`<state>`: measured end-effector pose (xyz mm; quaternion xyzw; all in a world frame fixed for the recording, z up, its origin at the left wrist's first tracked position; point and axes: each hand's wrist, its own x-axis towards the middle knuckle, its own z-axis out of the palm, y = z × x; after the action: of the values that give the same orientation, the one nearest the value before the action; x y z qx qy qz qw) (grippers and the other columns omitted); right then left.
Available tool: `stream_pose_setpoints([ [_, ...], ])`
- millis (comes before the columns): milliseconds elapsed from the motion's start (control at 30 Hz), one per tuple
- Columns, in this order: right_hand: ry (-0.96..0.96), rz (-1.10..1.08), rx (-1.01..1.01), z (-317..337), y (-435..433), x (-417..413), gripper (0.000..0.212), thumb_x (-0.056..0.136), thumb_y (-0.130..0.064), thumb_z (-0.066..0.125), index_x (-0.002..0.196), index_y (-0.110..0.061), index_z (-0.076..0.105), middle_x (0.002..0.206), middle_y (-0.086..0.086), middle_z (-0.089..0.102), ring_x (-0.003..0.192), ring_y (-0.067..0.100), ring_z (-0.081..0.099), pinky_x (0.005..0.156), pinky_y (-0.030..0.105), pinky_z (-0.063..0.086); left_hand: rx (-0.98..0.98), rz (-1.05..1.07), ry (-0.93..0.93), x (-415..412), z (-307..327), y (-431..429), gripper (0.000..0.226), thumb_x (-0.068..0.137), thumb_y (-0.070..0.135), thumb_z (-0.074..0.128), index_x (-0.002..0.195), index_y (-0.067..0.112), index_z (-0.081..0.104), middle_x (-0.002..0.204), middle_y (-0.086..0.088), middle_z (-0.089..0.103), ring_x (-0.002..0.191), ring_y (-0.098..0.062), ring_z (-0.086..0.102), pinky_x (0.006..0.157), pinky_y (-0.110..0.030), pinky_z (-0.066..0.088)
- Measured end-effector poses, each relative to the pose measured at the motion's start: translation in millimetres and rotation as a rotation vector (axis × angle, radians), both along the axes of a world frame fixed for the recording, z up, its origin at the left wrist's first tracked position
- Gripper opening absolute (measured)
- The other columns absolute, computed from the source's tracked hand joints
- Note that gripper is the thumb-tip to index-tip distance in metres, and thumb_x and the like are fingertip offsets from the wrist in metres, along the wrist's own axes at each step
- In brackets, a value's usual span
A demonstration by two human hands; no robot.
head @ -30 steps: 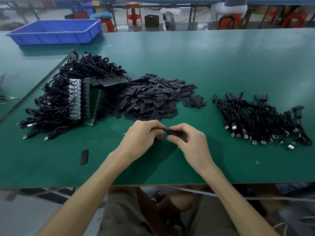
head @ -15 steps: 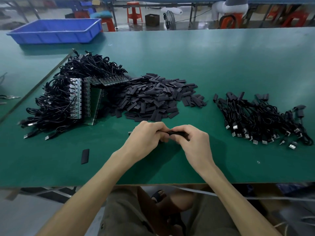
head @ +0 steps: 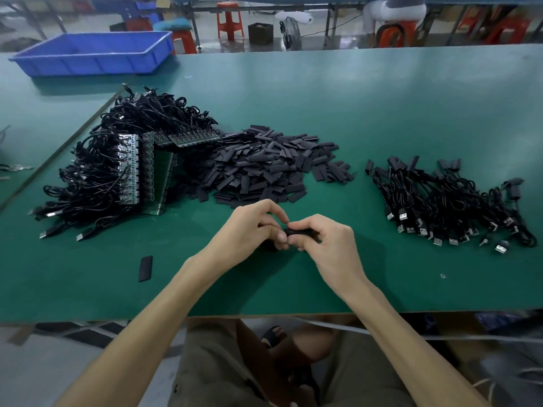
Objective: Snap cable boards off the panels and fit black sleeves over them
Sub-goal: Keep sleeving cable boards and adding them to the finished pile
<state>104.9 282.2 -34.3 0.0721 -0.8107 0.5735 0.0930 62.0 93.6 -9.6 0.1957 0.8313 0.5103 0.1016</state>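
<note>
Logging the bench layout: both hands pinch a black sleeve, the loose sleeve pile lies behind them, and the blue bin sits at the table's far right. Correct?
Not quite. In the head view the blue bin sits at the table's far left, not right. The rest holds: left hand and right hand pinch the black sleeve, sleeve pile behind them.

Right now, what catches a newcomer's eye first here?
At the green table's near centre, the left hand and right hand pinch a small black sleeve together. Behind lies a heap of flat black sleeves, with a tangle of black cables on green circuit-board panels to its left and a pile of sleeved black cables to its right.
</note>
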Motion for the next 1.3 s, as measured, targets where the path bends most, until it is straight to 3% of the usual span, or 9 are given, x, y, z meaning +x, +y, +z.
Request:
stream_pose_setpoints([
  [133,0.009,0.018,0.021,-1.2,0.6,-0.7,0.023,0.081,-0.008,0.084,0.1,-0.02,0.079,0.087,-0.011,0.075,0.084,0.009,0.072,0.079,0.031,0.059,0.001,0.008,0.013,-1.3,-1.9,-0.4,0.021,0.085,0.005,0.071,0.098,0.019,0.063,0.075,0.004,0.077,0.076,-0.012,0.075,0.077,-0.013,0.05],
  [300,-0.037,0.033,-0.09,1.6,0.5,-0.3,0.024,0.081,-0.006,0.084,0.099,-0.021,0.08,0.086,-0.004,0.077,0.082,0.021,0.074,0.075,0.04,0.061,0.044,0.007,0.013,-2.8,-3.0,-0.5,0.021,0.085,0.0,0.069,0.097,0.016,0.063,0.074,-0.001,0.077,0.072,-0.018,0.075,0.076,-0.02,0.055],
  [433,-0.021,0.074,-0.283,6.9,-1.1,3.9,0.022,0.08,-0.02,0.087,0.1,-0.022,0.08,0.081,0.002,0.079,0.078,0.021,0.076,0.069,0.029,0.059,0.204,-0.027,-0.01,0.4,-1.9,-0.6,0.014,0.091,-0.005,0.067,0.096,0.008,0.062,0.072,-0.01,0.075,0.068,-0.027,0.074,0.072,-0.027,0.057],
  [567,-0.009,0.068,-0.42,11.0,1.6,4.5,0.022,0.077,-0.031,0.088,0.096,-0.023,0.08,0.082,0.009,0.078,0.071,0.02,0.071,0.067,0.028,0.058,0.319,-0.045,-0.022,5.0,-1.3,8.4,0.007,0.094,-0.002,0.065,0.097,-0.004,0.059,0.072,-0.018,0.073,0.069,-0.033,0.071,0.074,-0.03,0.057],
  [900,-0.069,0.085,-0.411,6.3,5.9,0.5,0.023,0.073,-0.04,0.087,0.09,-0.026,0.081,0.081,0.004,0.077,0.07,0.011,0.066,0.066,0.021,0.053,0.373,-0.001,-0.06,7.8,-8.6,16.3,0.016,0.094,-0.008,0.061,0.093,0.001,0.049,0.067,-0.017,0.07,0.06,-0.031,0.065,0.067,-0.037,0.055],
  [1067,-0.081,0.077,-0.402,4.9,6.3,-0.1,0.032,0.07,-0.049,0.089,0.089,-0.026,0.08,0.079,0.002,0.076,0.065,0.008,0.06,0.059,0.021,0.048,0.344,0.046,-0.02,10.6,-12.0,18.6,0.019,0.093,-0.013,0.057,0.092,0.004,0.048,0.065,-0.012,0.069,0.058,-0.03,0.066,0.065,-0.031,0.054],
  [1300,-0.219,0.125,-0.428,0.6,8.9,-3.0,0.01,0.084,-0.021,0.085,0.089,-0.014,0.08,0.075,0.01,0.075,0.059,0.013,0.058,0.052,0.021,0.048,0.239,0.055,0.087,5.7,-13.2,9.1,0.027,0.09,-0.014,0.053,0.088,0.013,0.054,0.07,-0.01,0.07,0.064,-0.027,0.068,0.068,-0.031,0.055],
])
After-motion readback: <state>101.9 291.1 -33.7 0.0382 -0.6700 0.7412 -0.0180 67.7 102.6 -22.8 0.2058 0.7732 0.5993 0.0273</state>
